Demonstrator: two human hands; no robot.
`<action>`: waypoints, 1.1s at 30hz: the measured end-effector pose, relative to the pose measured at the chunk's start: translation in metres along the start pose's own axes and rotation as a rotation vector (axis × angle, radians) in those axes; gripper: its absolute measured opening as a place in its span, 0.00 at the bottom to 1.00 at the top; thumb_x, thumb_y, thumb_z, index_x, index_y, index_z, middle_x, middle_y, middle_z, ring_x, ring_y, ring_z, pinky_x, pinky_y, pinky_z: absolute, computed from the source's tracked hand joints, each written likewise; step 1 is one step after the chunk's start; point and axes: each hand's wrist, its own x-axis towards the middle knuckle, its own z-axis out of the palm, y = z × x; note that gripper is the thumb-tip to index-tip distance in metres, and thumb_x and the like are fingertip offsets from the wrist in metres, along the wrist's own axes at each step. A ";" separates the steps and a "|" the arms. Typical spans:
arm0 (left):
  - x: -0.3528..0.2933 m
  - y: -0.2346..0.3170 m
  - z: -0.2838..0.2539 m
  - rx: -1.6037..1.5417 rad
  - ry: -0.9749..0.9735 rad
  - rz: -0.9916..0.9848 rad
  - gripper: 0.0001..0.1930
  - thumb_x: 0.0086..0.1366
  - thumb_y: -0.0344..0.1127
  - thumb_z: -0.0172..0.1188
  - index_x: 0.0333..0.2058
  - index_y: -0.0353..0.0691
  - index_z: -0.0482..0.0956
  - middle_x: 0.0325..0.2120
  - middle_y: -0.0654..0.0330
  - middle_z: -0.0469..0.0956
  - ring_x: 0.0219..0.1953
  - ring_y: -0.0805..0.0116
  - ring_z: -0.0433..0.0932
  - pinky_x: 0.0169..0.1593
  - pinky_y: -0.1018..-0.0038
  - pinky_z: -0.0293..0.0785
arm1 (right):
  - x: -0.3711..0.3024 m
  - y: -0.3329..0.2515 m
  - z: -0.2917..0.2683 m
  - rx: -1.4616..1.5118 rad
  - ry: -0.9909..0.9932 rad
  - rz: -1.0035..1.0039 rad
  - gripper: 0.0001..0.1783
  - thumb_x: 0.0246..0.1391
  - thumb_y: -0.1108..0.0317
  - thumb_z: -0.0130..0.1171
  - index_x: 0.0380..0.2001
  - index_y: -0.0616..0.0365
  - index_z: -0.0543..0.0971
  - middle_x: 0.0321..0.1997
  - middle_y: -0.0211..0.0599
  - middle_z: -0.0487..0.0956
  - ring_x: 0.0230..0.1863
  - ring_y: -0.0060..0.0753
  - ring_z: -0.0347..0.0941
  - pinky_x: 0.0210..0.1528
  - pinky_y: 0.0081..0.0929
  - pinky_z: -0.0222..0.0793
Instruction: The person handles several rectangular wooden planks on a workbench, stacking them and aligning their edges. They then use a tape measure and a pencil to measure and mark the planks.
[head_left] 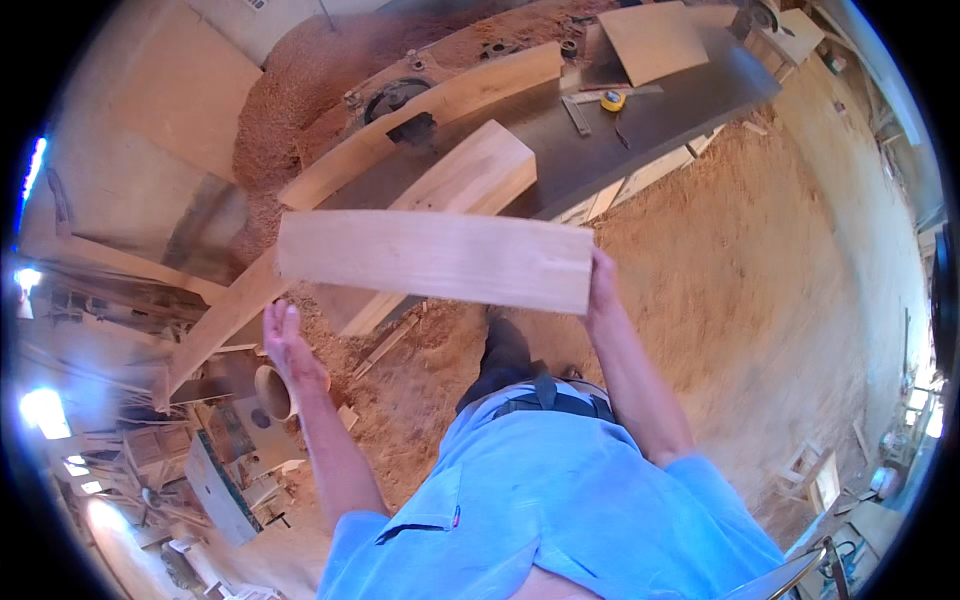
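A flat, pale wooden board (435, 255) spans the space between my arms, lying roughly crosswise. My right hand (602, 285) grips its right end, the fingers partly hidden by the wood. Just below the board's left end is my left hand (290, 345), its fingers stretched out and apart from the wood. Behind the board, a thick wooden beam (480, 168) rests slantwise on the dark machine table (670, 125).
A long upright wooden plank (430, 110) runs along the table's far side. On the table lie a yellow tape measure (613, 100), a metal square (577, 115) and a thin wooden panel (653, 43). Sawdust (290, 110) is heaped behind. Wood offcuts (150, 450) clutter the left floor.
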 end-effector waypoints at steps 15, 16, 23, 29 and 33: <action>0.218 -0.099 0.014 -0.214 -0.677 -0.792 0.33 0.77 0.59 0.39 0.61 0.34 0.73 0.55 0.54 0.78 0.56 0.59 0.76 0.61 0.64 0.70 | 0.002 -0.032 0.020 -0.305 0.257 -0.054 0.22 0.66 0.57 0.47 0.51 0.62 0.79 0.47 0.45 0.83 0.44 0.37 0.82 0.47 0.36 0.80; 0.219 -0.095 0.019 -0.263 -0.677 -0.769 0.33 0.77 0.59 0.38 0.62 0.34 0.71 0.56 0.53 0.76 0.58 0.58 0.75 0.62 0.63 0.70 | 0.011 -0.035 0.028 -0.275 0.203 -0.058 0.22 0.67 0.55 0.47 0.51 0.62 0.79 0.47 0.44 0.83 0.45 0.37 0.81 0.48 0.35 0.79; 0.219 -0.048 0.044 -0.674 -0.624 -0.585 0.35 0.77 0.56 0.35 0.70 0.34 0.58 0.65 0.46 0.66 0.66 0.51 0.66 0.70 0.57 0.60 | 0.087 -0.079 0.097 -0.190 0.008 -0.114 0.30 0.72 0.46 0.43 0.60 0.60 0.74 0.60 0.43 0.77 0.61 0.37 0.73 0.64 0.34 0.68; 0.208 -0.061 0.054 -0.781 -0.651 -0.307 0.37 0.73 0.53 0.44 0.72 0.35 0.53 0.67 0.47 0.63 0.67 0.48 0.64 0.70 0.55 0.60 | 0.161 -0.104 0.136 -0.336 -0.289 -0.182 0.39 0.69 0.42 0.45 0.70 0.62 0.62 0.72 0.48 0.65 0.72 0.43 0.60 0.74 0.37 0.55; 0.197 -0.065 0.022 -0.370 -0.750 -0.032 0.34 0.68 0.45 0.51 0.69 0.34 0.60 0.60 0.47 0.72 0.60 0.55 0.74 0.62 0.59 0.73 | 0.172 -0.102 0.126 -0.393 -0.315 -0.123 0.41 0.69 0.41 0.43 0.71 0.64 0.59 0.74 0.49 0.63 0.72 0.42 0.60 0.73 0.39 0.56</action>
